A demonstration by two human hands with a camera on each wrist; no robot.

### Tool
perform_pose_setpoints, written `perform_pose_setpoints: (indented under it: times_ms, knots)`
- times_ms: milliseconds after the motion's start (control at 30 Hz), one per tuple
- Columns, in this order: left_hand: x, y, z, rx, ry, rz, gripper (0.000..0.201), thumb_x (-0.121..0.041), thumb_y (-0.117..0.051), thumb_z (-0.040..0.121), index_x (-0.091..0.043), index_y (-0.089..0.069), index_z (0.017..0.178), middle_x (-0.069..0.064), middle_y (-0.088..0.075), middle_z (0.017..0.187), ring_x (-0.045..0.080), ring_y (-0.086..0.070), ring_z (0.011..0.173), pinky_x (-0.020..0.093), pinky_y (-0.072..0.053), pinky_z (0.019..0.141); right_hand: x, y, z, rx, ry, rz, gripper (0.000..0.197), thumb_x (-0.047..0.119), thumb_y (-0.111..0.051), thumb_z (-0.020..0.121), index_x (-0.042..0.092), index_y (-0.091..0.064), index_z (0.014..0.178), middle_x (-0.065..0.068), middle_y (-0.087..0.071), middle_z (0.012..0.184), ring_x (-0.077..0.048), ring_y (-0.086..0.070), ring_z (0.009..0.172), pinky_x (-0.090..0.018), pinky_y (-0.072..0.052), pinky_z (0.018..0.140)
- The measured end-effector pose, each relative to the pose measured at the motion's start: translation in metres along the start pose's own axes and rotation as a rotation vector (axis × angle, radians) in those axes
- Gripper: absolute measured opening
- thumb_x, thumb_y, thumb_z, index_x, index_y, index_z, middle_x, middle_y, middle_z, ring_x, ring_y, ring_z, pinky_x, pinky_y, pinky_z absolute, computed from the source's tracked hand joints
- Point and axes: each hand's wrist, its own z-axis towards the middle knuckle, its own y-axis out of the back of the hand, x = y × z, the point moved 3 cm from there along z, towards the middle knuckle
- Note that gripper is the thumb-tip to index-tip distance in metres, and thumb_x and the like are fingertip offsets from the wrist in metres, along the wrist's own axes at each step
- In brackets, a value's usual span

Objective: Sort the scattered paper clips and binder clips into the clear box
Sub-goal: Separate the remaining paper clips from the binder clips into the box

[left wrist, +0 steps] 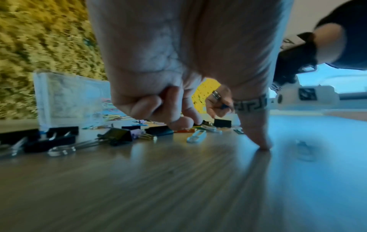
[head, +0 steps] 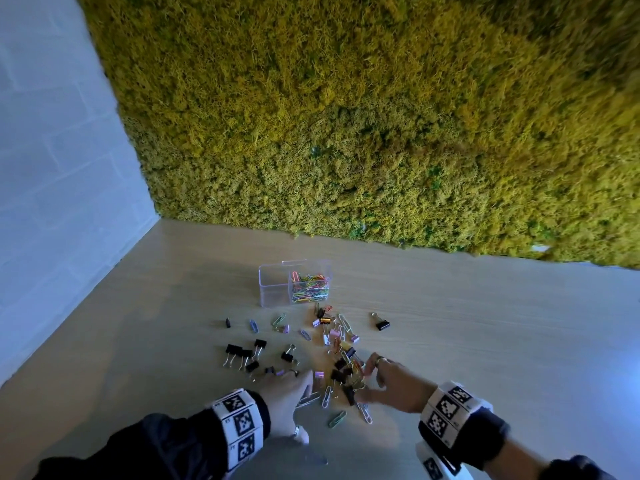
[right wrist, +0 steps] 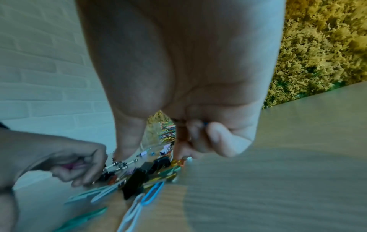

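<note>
My left hand (head: 289, 398) is down at the near edge of the clips (head: 337, 362), fingers curled; the right wrist view shows something pink (right wrist: 76, 165) pinched in them, too blurred to name. Its little finger, straight and wearing a patterned ring (left wrist: 251, 104), rests its tip on the counter (head: 485, 341).

My right hand (head: 394, 386) is just across the pile from it, fingers bent down into the heap. Thumb and forefinger reach the clips, and a small blue thing (right wrist: 205, 124) shows between the curled fingers. I cannot tell whether the hand really grips a clip or only touches them.

Between my two hands lie paper clips (head: 327, 396) in white, blue and green, mixed with black binder clips (head: 337, 375). More black binder clips (head: 242, 353) lie ahead of my left hand, and one (head: 381, 323) sits alone ahead of my right hand, apart from the rest.

The box (head: 294, 284) stands well beyond both hands, past the far end of the scatter. It has two compartments: the one on my right holds a heap of coloured paper clips (head: 310, 289); the one on my left looks bare.

A moss wall (head: 381, 116) rises behind the counter, and a white brick wall (head: 52, 168) stands to my left.
</note>
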Motion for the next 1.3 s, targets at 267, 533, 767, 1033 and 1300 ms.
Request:
perform_pose_setpoints:
  times_ms: [267,533,767,1033,1300]
  knots:
    - [-0.006,-0.013,-0.003,-0.028,0.019,0.170,0.085,-0.071,-0.066,0.055,-0.014,-0.034,0.110,0.001,-0.051,0.107,0.020,-0.050,0.096,0.040,-0.027,0.099,-0.007,-0.014,0.004,-0.055,0.120,-0.034,0.051,0.053,-0.072,0.065,0.031,-0.046,0.103,0.010,-0.045,0.095,-0.009,-0.045,0.085,-0.010,-0.034,0.067]
    - [-0.005,-0.008,-0.006,-0.057,0.037,0.027,0.061,-0.055,-0.071,0.065,-0.021,-0.039,0.104,-0.006,-0.046,0.091,0.016,-0.044,0.082,0.032,-0.031,0.083,0.006,-0.012,0.009,-0.176,0.241,-0.111,0.030,0.043,-0.066,0.077,0.023,-0.062,0.099,0.027,-0.033,0.080,0.009,-0.037,0.067,-0.006,-0.031,0.059]
    - [0.003,0.000,0.000,-0.250,0.067,-0.064,0.056,-0.047,-0.063,0.077,-0.024,-0.039,0.122,-0.004,-0.045,0.116,0.013,-0.048,0.107,0.032,-0.034,0.095,-0.029,0.030,0.001,-0.389,0.033,-0.067,0.019,0.038,-0.062,0.082,0.026,-0.052,0.092,0.012,-0.049,0.079,0.003,-0.045,0.062,-0.010,-0.038,0.056]
    - [-0.001,-0.002,0.009,-0.279,0.065,0.109,0.032,-0.032,-0.054,0.088,-0.019,-0.049,0.116,-0.003,-0.040,0.128,0.014,-0.049,0.114,0.033,-0.023,0.098,-0.015,-0.008,0.004,-0.105,0.281,-0.030,0.070,0.068,-0.056,0.055,0.024,-0.057,0.110,0.023,-0.041,0.100,0.011,-0.039,0.080,-0.002,-0.036,0.071]
    - [-0.003,0.000,0.003,-0.260,0.038,0.061,0.045,-0.051,-0.058,0.080,-0.022,-0.048,0.114,-0.006,-0.046,0.121,0.013,-0.049,0.111,0.036,-0.024,0.103,-0.008,-0.018,0.007,-0.075,0.235,-0.055,0.023,0.035,-0.071,0.074,0.033,-0.050,0.083,0.011,-0.051,0.092,-0.009,-0.055,0.085,-0.011,-0.045,0.074]
